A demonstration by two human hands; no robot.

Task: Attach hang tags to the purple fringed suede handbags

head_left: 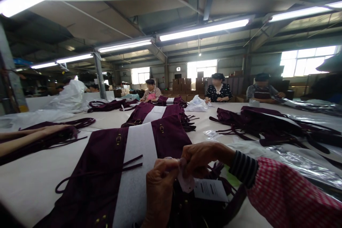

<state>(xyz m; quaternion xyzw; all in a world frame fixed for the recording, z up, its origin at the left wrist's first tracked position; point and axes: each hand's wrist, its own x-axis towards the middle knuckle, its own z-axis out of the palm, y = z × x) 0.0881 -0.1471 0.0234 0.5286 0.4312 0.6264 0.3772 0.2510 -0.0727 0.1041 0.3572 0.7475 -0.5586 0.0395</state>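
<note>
Close in front of me, my left hand (159, 188) and my right hand (204, 156) meet with fingertips pinched on a thin, pale, translucent piece (186, 181). Its exact kind is hard to make out. Beside it hangs a white printed tag (210, 189), over the dark side of a purple bag (98, 164) with brass buckles. A wide white paper band (140, 146) wraps the bag's middle, and a thin purple strap (93, 178) with two loose ends lies across it. My hands hide part of the bag.
More banded purple bags (149, 112) lie in a row beyond. Others (256, 123) are piled at right, near clear plastic wrapping (301, 160). Another person's arms (34, 135) reach in from the left. Several people sit across the white table (24, 185); white plastic (69, 96) is heaped at left.
</note>
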